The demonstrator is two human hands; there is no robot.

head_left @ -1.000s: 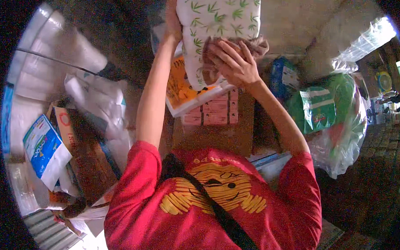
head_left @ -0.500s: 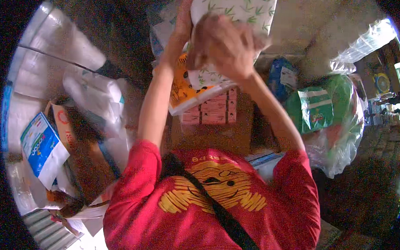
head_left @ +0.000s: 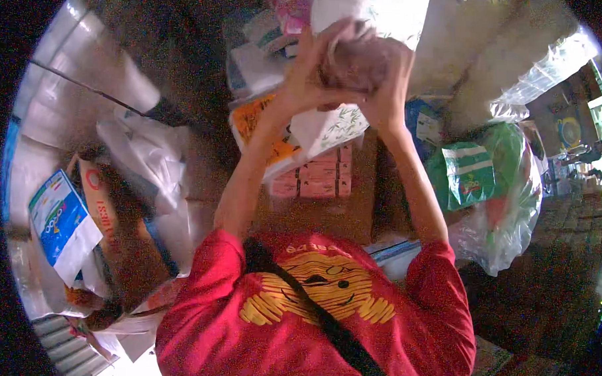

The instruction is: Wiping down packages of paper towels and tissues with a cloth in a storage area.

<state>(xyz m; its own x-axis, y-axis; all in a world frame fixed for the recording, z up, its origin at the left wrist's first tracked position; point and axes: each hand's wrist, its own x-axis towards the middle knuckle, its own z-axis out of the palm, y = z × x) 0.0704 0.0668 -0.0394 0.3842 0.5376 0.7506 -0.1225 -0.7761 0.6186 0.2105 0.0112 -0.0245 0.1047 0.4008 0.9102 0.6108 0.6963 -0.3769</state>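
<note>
A brownish, round thing like a roll of tape (head_left: 355, 60), smeared by motion, is between my two raised hands. My left hand (head_left: 308, 75) curves round its left side, thumb underneath. From the right, my right hand (head_left: 391, 82) closes on it. Behind them at the top stands a white package (head_left: 367, 6), washed out by light. Below the hands lies a white package with green leaf print (head_left: 329, 130), against an orange and white package (head_left: 253, 123). Under these, pink packs (head_left: 315, 175) sit by brown cardboard.
On the left are an open cardboard box (head_left: 121, 221), a blue and white packet (head_left: 60, 213) and white plastic-wrapped bundles (head_left: 143, 146). To the right stand a clear plastic bag with green packs (head_left: 474, 174) and a blue pack (head_left: 422, 122). A pink item (head_left: 291, 8) shows at the top.
My left hand has left the side of the leaf-print package and come to the brownish round thing. Both hands are now round it. The upper white package appears shifted right and up.
</note>
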